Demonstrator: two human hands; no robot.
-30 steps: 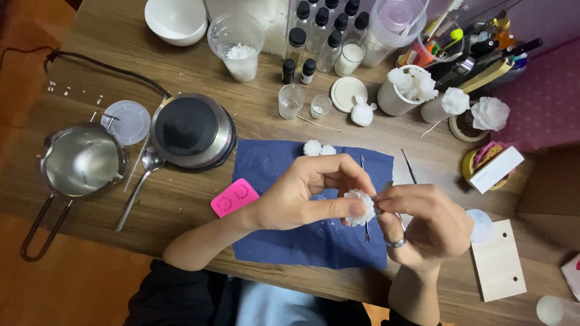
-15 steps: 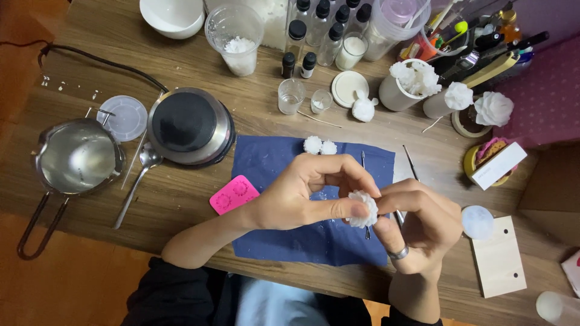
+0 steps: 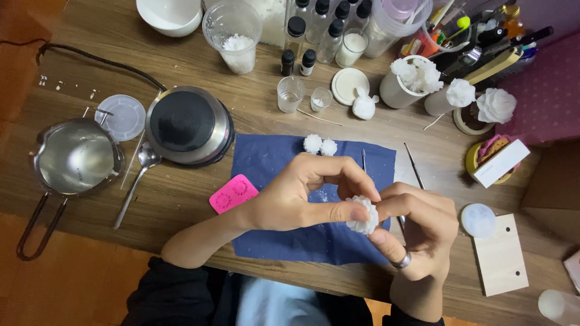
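Small white wax flower (image 3: 363,215) held up over the blue cloth (image 3: 272,175), pinched between both hands, above the near part of the wooden surface (image 3: 181,199). Left hand (image 3: 302,196) curled around it from the left, thumb stretched along the flower's underside and fingers (image 3: 356,181) arched over the top, closed on the petals. Right hand (image 3: 423,232) closed on the flower's right side, with a thin metal tool (image 3: 401,222) tucked in the same grip, only a short length of it showing; ring on one finger.

Judged from the grip: fine petal work, likely shaping or cleaning the edges. Best done with light pressure only, since thin wax petals look brittle and would chip or flatten under a hard squeeze. Better to support from beneath with the left thumb and turn the flower a little at a time rather than twist it. Tool tip best kept shallow, working outward from the centre. Good to stay over the cloth, so crumbs and a dropped flower land softly.

Two more small white flowers (image 3: 320,145) lying at the cloth's far edge, a second thin metal tool (image 3: 414,165) beside the cloth, a pink mould (image 3: 234,194) just left of it, and a metal pot (image 3: 75,157) well apart on the left.
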